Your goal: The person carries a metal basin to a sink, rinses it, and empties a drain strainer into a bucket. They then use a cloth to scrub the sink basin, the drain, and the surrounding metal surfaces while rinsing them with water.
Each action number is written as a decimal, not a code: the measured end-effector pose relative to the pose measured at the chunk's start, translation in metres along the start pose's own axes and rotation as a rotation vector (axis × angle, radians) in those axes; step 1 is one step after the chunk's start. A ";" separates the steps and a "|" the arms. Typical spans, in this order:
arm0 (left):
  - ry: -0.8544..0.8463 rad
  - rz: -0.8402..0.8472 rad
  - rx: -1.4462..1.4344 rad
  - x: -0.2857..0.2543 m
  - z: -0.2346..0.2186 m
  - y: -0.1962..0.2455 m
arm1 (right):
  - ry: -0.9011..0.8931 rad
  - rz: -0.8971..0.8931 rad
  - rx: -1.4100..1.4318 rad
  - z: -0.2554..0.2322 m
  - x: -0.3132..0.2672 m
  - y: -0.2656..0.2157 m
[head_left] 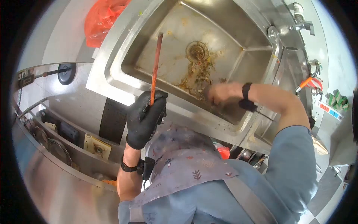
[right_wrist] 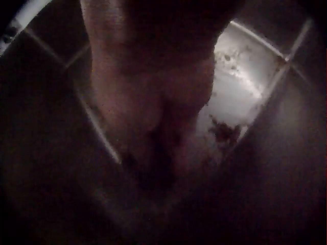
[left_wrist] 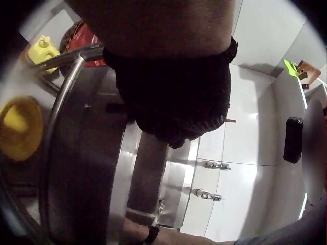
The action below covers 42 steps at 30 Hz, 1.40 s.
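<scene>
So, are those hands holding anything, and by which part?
The left hand grips a stick toward its lower end in the head view. The right hand is blurred, so whether it holds anything cannot be told.

A red bag [head_left: 106,22] lies crumpled. A green cloth [head_left: 338,100] is near an orange handle [head_left: 305,83]. A yellow jug [left_wrist: 43,52] is near a yellow tub [left_wrist: 23,127].

— Head view bright, fisheye-bent, corners black; glare on steel sink [head_left: 113,91]; right hand [head_left: 222,93] motion-blurred. Wrists?
— Left: gloved left hand [left_wrist: 173,97] near-black against pale wall [left_wrist: 250,140]. Right: very dim, soft, one lit patch on sink floor [right_wrist: 248,61].
</scene>
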<state>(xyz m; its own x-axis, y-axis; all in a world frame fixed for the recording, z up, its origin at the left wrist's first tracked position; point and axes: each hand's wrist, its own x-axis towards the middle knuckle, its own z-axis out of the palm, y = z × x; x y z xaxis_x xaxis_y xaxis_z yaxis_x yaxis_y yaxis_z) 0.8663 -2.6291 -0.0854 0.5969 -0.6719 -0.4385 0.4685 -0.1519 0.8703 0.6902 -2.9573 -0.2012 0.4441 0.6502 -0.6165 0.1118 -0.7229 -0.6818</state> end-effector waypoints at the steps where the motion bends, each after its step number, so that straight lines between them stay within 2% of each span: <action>1: -0.011 -0.006 0.001 0.000 0.000 -0.002 | -0.183 0.072 0.002 0.020 0.011 0.002; 2: -0.023 -0.016 0.004 -0.001 -0.001 -0.003 | -0.181 0.068 0.000 0.037 0.022 0.006; 4: -0.014 0.002 0.041 0.001 0.000 0.000 | -0.109 0.120 -0.223 0.053 0.038 0.015; 6: -0.013 0.008 0.079 0.001 0.002 0.001 | -0.067 0.119 -0.320 0.017 0.051 0.015; 8: 0.023 0.009 0.071 0.000 0.004 0.002 | 0.134 0.343 -0.336 -0.021 0.058 0.007; 9: 0.023 0.006 0.075 -0.002 0.005 0.003 | 0.136 0.340 -0.333 -0.029 0.051 0.005; 11: 0.065 -0.038 0.036 -0.001 0.009 0.006 | 0.406 0.205 -0.126 -0.038 0.033 0.007; 12: 0.065 -0.036 0.037 0.000 0.008 0.008 | 0.407 0.204 -0.128 -0.034 0.028 0.005; 14: 0.043 -0.041 0.051 0.001 0.008 0.009 | 0.266 0.070 0.025 -0.012 0.023 0.001; 15: 0.046 -0.040 0.050 0.003 0.008 0.009 | 0.358 -0.055 -0.085 0.000 0.028 -0.001; 16: 0.050 -0.040 0.072 0.005 0.009 0.009 | 0.358 -0.060 -0.090 0.001 0.034 -0.004; 18: 0.055 -0.051 0.097 0.006 0.012 0.010 | 0.179 0.028 -0.235 0.004 0.053 -0.009; 19: 0.067 -0.065 0.094 0.009 0.015 0.013 | 0.195 0.013 -0.337 0.009 0.069 0.010; 20: 0.079 -0.079 0.094 0.011 0.017 0.016 | 0.201 0.012 -0.336 -0.009 0.074 0.010; 22: 0.072 -0.113 0.047 0.018 0.021 0.027 | 0.404 0.263 -0.271 -0.036 0.072 0.007; 25: 0.053 -0.106 -0.037 0.031 0.025 0.033 | 0.489 0.361 -0.270 -0.053 0.068 0.007; 26: 0.042 -0.081 -0.075 0.035 0.026 0.035 | 0.495 0.355 -0.271 -0.044 0.077 0.008; 28: 0.051 -0.087 -0.027 0.048 0.030 0.043 | 0.407 0.076 -0.327 -0.017 0.100 -0.001; 29: 0.068 -0.106 -0.064 0.054 0.033 0.044 | 0.405 0.064 -0.273 -0.029 0.097 -0.024; 30: 0.083 -0.123 -0.100 0.059 0.036 0.047 | 0.413 0.067 -0.272 -0.039 0.095 -0.027; 32: 0.079 -0.139 -0.137 0.068 0.043 0.054 | 0.433 0.226 -0.312 -0.055 0.094 -0.017; 33: 0.051 -0.142 -0.179 0.074 0.045 0.053 | 0.437 0.231 -0.313 -0.064 0.088 -0.006; 35: 0.009 -0.112 -0.247 0.088 0.051 0.050 | 0.595 0.315 -0.362 -0.072 0.067 0.022; 36: 0.005 -0.097 -0.250 0.098 0.052 0.049 | 0.599 0.320 -0.377 -0.070 0.055 0.029; 38: -0.080 -0.150 -0.362 0.110 0.055 0.047 | 0.396 0.200 -0.365 -0.047 0.037 0.037; 39: -0.105 -0.137 -0.356 0.115 0.055 0.050 | 0.392 0.204 -0.366 -0.028 0.029 0.035; 41: -0.159 -0.059 -0.416 0.128 0.056 0.041 | 0.186 0.051 -0.306 0.008 0.024 0.029; 42: -0.188 -0.035 -0.483 0.138 0.057 0.037 | 0.185 0.050 -0.312 0.015 0.032 0.043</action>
<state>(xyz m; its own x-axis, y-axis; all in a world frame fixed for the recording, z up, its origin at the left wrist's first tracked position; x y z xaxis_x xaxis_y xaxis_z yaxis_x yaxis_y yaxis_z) 0.9292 -2.7690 -0.1010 0.4687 -0.7979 -0.3791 0.7601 0.1456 0.6333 0.6962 -2.9643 -0.2564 0.6058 0.5797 -0.5450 0.3393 -0.8077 -0.4821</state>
